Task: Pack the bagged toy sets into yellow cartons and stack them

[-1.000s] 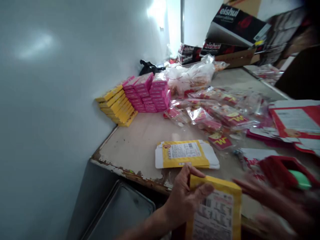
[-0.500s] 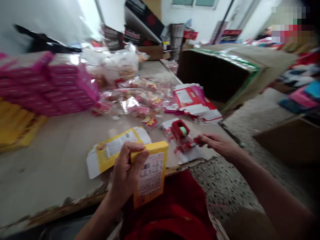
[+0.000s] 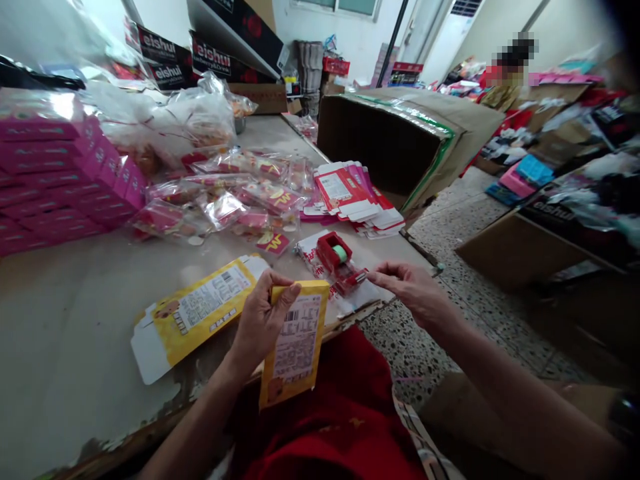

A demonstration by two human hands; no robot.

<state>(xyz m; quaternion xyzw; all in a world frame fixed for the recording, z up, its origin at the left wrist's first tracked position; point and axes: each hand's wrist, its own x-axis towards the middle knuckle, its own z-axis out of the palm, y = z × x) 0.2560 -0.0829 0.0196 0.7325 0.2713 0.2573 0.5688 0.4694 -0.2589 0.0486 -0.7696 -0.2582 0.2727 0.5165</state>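
Note:
My left hand (image 3: 267,317) grips a yellow box (image 3: 295,347) by its upper left edge, thumb in front. The box is upright above my lap, its printed panel with a barcode facing me. Beside it on the table lies a flattened yellow carton (image 3: 200,307) with white end flaps. My right hand (image 3: 413,287) pinches at the front cutting edge of a red tape dispenser (image 3: 334,250) holding a green-cored roll. Thumb and forefinger are pressed together there on the end of the tape; the clear strip itself hardly shows.
Pink boxes (image 3: 60,177) are stacked at left. Clear-wrapped packets (image 3: 240,193) lie mid-table, with flat red and white cartons (image 3: 345,193) to their right. A large open cardboard box (image 3: 425,127) stands beyond. A co-worker (image 3: 505,73) is at the far right.
The view has swung right, so the things on the table sit further left. My left hand still holds the yellow box; my right hand stays at the dispenser's front edge.

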